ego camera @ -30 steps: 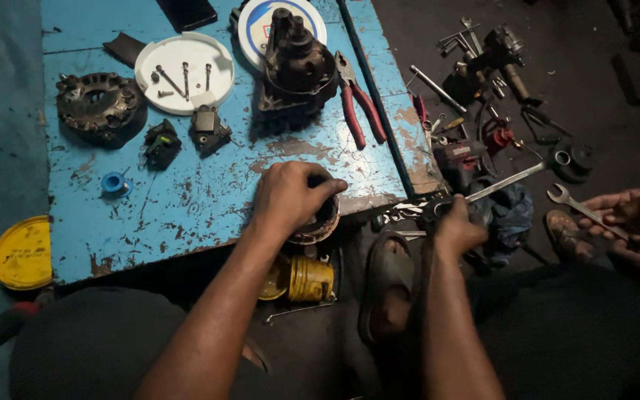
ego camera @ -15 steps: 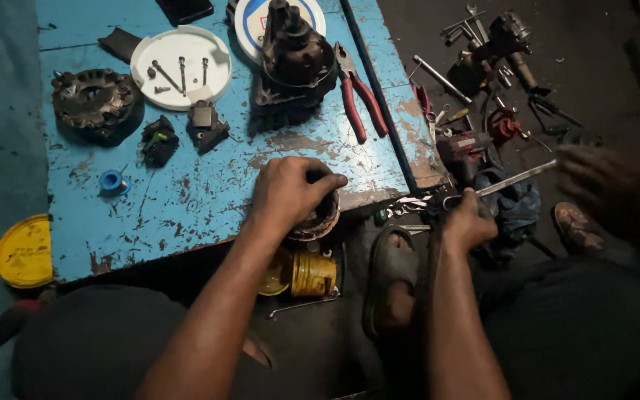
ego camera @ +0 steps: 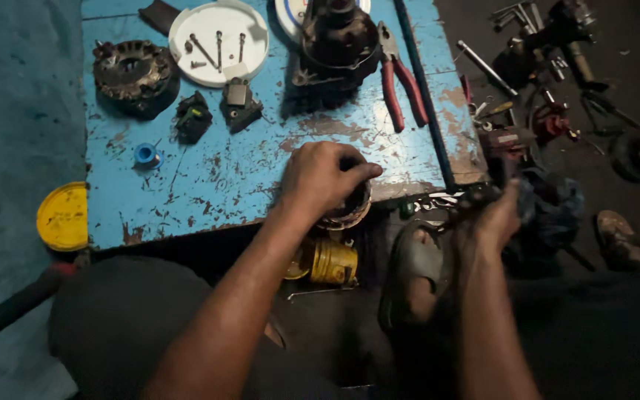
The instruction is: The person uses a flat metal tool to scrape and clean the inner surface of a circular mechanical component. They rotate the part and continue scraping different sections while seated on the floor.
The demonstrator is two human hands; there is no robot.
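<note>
Gone from the right hand (ego camera: 492, 216) is the wrench, its grip unclear, while the left hand (ego camera: 325, 178) clamps the stator (ego camera: 350, 211) at the desk's (ego camera: 209, 178) near edge, needing a tool next.

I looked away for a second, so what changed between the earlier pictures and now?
The other person's hands with the spanner, at the right edge before, are almost out of view. The right hand no longer shows the long wrench it held. The left hand stays clamped on the round metal part at the blue table edge.
</note>
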